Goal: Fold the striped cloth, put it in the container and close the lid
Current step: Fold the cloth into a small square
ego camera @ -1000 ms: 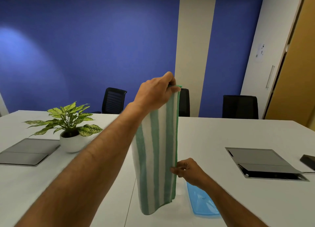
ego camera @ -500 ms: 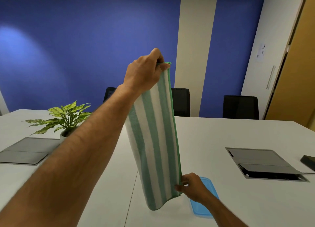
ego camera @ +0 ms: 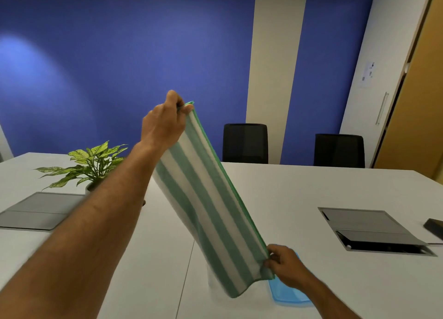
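The green-and-white striped cloth [ego camera: 211, 206] hangs doubled in the air, stretched on a slant over the white table [ego camera: 299, 187]. My left hand [ego camera: 165, 124] pinches its upper corner high up. My right hand [ego camera: 285, 266] pinches the lower corner near the table, to the right. A blue lid [ego camera: 287, 294] lies flat on the table under my right hand, partly hidden by it. A pale clear container [ego camera: 212, 280] seems to stand behind the cloth's lower end, mostly hidden.
A potted plant [ego camera: 91, 165] stands at the left, behind my left forearm. Grey cable hatches are set into the table at left [ego camera: 40, 211] and right [ego camera: 374, 230]. A dark phone [ego camera: 435, 227] lies at the right edge. Black chairs [ego camera: 244, 143] stand behind the table.
My left hand rose with the top corner, then shifted left, tilting the cloth. My right hand slid down its edge to the bottom corner and moved right.
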`<act>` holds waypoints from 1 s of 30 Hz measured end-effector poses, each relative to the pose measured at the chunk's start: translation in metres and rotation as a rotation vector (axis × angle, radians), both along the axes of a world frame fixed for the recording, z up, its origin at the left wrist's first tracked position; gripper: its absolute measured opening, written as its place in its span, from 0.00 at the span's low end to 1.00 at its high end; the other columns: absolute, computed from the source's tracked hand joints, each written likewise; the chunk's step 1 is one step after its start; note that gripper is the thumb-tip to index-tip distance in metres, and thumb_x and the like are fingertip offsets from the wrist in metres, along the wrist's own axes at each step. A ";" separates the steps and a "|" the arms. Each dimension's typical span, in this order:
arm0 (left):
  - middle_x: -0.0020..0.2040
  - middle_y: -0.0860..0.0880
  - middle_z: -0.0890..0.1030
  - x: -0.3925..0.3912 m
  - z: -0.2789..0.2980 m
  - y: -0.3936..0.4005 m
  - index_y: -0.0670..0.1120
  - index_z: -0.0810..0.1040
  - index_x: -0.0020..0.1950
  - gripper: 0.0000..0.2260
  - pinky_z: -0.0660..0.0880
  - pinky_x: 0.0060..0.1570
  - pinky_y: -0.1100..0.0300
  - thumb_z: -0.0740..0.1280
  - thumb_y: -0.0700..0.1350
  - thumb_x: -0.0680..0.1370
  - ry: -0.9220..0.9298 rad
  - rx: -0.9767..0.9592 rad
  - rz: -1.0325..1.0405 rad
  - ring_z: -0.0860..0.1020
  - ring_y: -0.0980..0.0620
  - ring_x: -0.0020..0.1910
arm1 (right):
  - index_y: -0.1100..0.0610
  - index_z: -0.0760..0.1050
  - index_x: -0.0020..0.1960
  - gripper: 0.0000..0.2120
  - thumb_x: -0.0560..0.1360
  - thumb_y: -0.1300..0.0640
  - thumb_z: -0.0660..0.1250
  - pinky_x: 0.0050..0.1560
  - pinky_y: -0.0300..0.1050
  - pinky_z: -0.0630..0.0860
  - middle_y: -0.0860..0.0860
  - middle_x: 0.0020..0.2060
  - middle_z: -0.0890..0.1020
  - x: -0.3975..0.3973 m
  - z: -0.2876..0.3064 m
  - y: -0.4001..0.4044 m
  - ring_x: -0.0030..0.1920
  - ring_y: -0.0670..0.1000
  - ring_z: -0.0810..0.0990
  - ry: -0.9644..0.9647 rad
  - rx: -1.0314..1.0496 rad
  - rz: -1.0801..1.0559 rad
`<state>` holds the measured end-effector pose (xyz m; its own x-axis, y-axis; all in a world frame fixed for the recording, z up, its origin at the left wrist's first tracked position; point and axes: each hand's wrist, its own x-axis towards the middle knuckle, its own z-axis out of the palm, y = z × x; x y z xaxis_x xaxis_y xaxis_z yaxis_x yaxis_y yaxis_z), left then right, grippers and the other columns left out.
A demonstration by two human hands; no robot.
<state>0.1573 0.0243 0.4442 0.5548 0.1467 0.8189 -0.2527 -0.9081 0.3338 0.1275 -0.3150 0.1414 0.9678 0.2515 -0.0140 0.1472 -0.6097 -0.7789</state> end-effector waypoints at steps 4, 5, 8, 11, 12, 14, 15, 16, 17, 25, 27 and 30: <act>0.43 0.44 0.80 0.003 -0.034 0.038 0.48 0.69 0.51 0.13 0.68 0.40 0.50 0.60 0.58 0.81 0.041 -0.145 0.037 0.76 0.38 0.41 | 0.46 0.70 0.48 0.13 0.73 0.64 0.66 0.31 0.42 0.71 0.50 0.28 0.83 0.005 0.014 -0.026 0.28 0.45 0.75 -0.012 0.070 -0.067; 0.42 0.45 0.79 0.003 -0.044 0.047 0.48 0.68 0.50 0.13 0.68 0.40 0.51 0.60 0.58 0.81 0.055 -0.186 0.037 0.75 0.41 0.40 | 0.48 0.72 0.49 0.13 0.74 0.64 0.67 0.32 0.42 0.71 0.48 0.27 0.82 0.007 0.019 -0.034 0.28 0.45 0.75 -0.020 0.085 -0.079; 0.42 0.47 0.77 0.002 -0.074 0.073 0.48 0.70 0.49 0.13 0.67 0.40 0.53 0.60 0.58 0.81 0.106 -0.285 0.035 0.74 0.45 0.40 | 0.54 0.80 0.41 0.11 0.75 0.68 0.66 0.40 0.45 0.74 0.48 0.31 0.83 0.018 0.039 -0.055 0.35 0.47 0.79 -0.014 0.142 -0.084; 0.42 0.46 0.78 0.001 -0.106 0.090 0.47 0.71 0.47 0.12 0.67 0.41 0.53 0.62 0.56 0.81 0.124 -0.388 0.031 0.75 0.45 0.41 | 0.55 0.80 0.44 0.09 0.77 0.67 0.66 0.37 0.47 0.76 0.51 0.33 0.83 0.025 0.060 -0.070 0.35 0.50 0.80 0.008 0.327 -0.141; 0.41 0.46 0.78 0.000 -0.117 0.094 0.48 0.72 0.46 0.12 0.67 0.41 0.54 0.63 0.55 0.80 0.127 -0.429 0.033 0.75 0.45 0.41 | 0.54 0.78 0.46 0.06 0.77 0.64 0.68 0.34 0.48 0.78 0.53 0.33 0.83 0.027 0.067 -0.074 0.34 0.51 0.81 0.013 0.404 -0.179; 0.40 0.47 0.78 -0.003 -0.139 0.099 0.48 0.73 0.46 0.10 0.67 0.40 0.55 0.66 0.54 0.79 0.126 -0.535 0.038 0.76 0.45 0.40 | 0.54 0.73 0.48 0.08 0.74 0.61 0.72 0.31 0.49 0.80 0.53 0.30 0.83 0.030 0.081 -0.080 0.31 0.52 0.81 0.020 0.532 -0.248; 0.40 0.47 0.79 -0.006 -0.149 0.101 0.49 0.73 0.46 0.10 0.67 0.39 0.55 0.67 0.54 0.78 0.131 -0.602 0.041 0.76 0.46 0.40 | 0.54 0.71 0.47 0.11 0.73 0.60 0.73 0.29 0.48 0.80 0.52 0.28 0.82 0.031 0.087 -0.083 0.30 0.51 0.81 0.024 0.579 -0.274; 0.41 0.48 0.79 -0.008 -0.159 0.103 0.49 0.73 0.46 0.10 0.68 0.39 0.55 0.69 0.54 0.77 0.145 -0.675 0.043 0.77 0.46 0.41 | 0.54 0.69 0.44 0.13 0.71 0.60 0.74 0.27 0.48 0.79 0.50 0.27 0.81 0.031 0.093 -0.085 0.28 0.50 0.79 0.033 0.617 -0.291; 0.42 0.48 0.79 -0.010 -0.168 0.103 0.50 0.73 0.47 0.11 0.69 0.41 0.55 0.71 0.54 0.76 0.170 -0.746 0.044 0.77 0.46 0.42 | 0.54 0.68 0.42 0.15 0.70 0.60 0.75 0.25 0.46 0.78 0.50 0.26 0.80 0.031 0.099 -0.086 0.27 0.50 0.78 0.047 0.653 -0.302; 0.45 0.44 0.77 -0.019 -0.210 0.094 0.43 0.75 0.49 0.09 0.69 0.38 0.53 0.66 0.43 0.70 0.380 -0.985 0.056 0.73 0.46 0.42 | 0.55 0.69 0.37 0.13 0.71 0.71 0.66 0.26 0.42 0.77 0.53 0.30 0.77 0.028 0.116 -0.099 0.29 0.51 0.77 0.313 0.803 -0.208; 0.42 0.44 0.77 -0.022 -0.213 0.089 0.44 0.75 0.43 0.06 0.67 0.36 0.53 0.63 0.41 0.67 0.376 -0.997 0.046 0.71 0.47 0.38 | 0.56 0.69 0.35 0.13 0.68 0.73 0.65 0.28 0.43 0.78 0.55 0.31 0.76 0.029 0.115 -0.099 0.31 0.54 0.76 0.328 0.794 -0.192; 0.38 0.47 0.76 -0.022 -0.217 0.083 0.45 0.77 0.36 0.04 0.68 0.39 0.53 0.63 0.39 0.68 0.383 -1.020 -0.010 0.72 0.45 0.41 | 0.61 0.75 0.35 0.14 0.74 0.75 0.60 0.34 0.49 0.81 0.57 0.36 0.79 0.033 0.113 -0.096 0.36 0.56 0.77 0.264 0.730 -0.246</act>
